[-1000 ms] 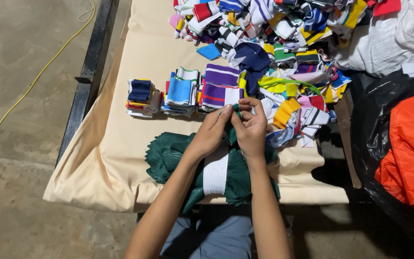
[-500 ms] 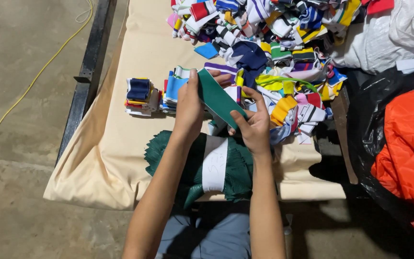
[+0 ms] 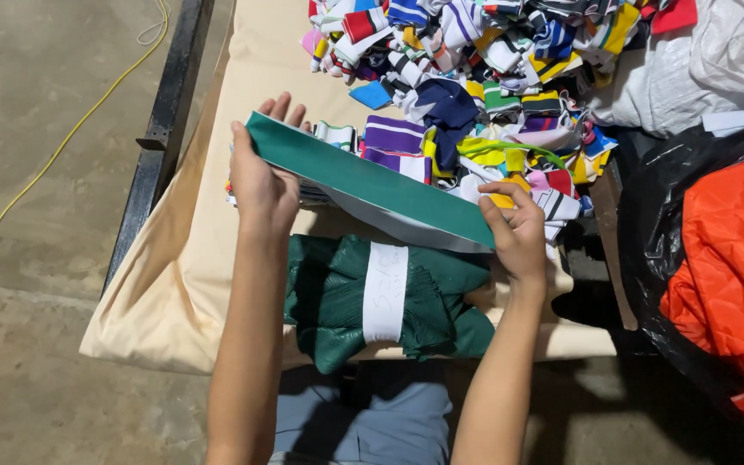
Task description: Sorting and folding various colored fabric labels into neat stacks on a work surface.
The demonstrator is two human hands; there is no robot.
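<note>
Both my hands hold one long green fabric strip (image 3: 363,182) stretched above the table. My left hand (image 3: 264,176) grips its left end, and my right hand (image 3: 517,228) pinches its right end. Below the strip, at the table's near edge, lies a bundle of green fabric (image 3: 329,297) wrapped by a white paper band (image 3: 385,291). Behind the strip stand small stacks of striped fabric pieces (image 3: 393,148), partly hidden by it.
A big heap of mixed coloured striped fabric pieces (image 3: 492,60) covers the far right of the beige-covered table (image 3: 191,284). A black plastic bag with orange quilted cloth (image 3: 725,275) sits at right. A black metal rail (image 3: 161,138) and yellow cord (image 3: 62,146) lie left.
My hands rose from the green bundle with a green piece, then drew apart, pulling it out into a long strip between them.
</note>
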